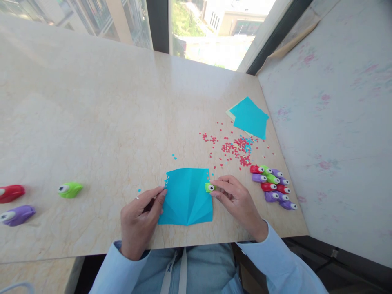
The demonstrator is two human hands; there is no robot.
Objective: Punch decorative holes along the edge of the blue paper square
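A folded blue paper sheet (186, 196) lies flat on the marble table (107, 122), with small shapes punched out along its left and right edges. My left hand (141, 220) rests on the table, its fingertips pressing the sheet's left edge. My right hand (237, 200) pinches a small green paper punch (210, 187) that sits over the sheet's right edge.
A cluster of red, green and purple punches (272, 187) lies right of my right hand. Red and blue confetti (235, 149) is scattered behind it, near a stack of blue paper (249, 117). Far left lie a green punch (70, 190), a red punch (11, 192) and a purple punch (18, 215).
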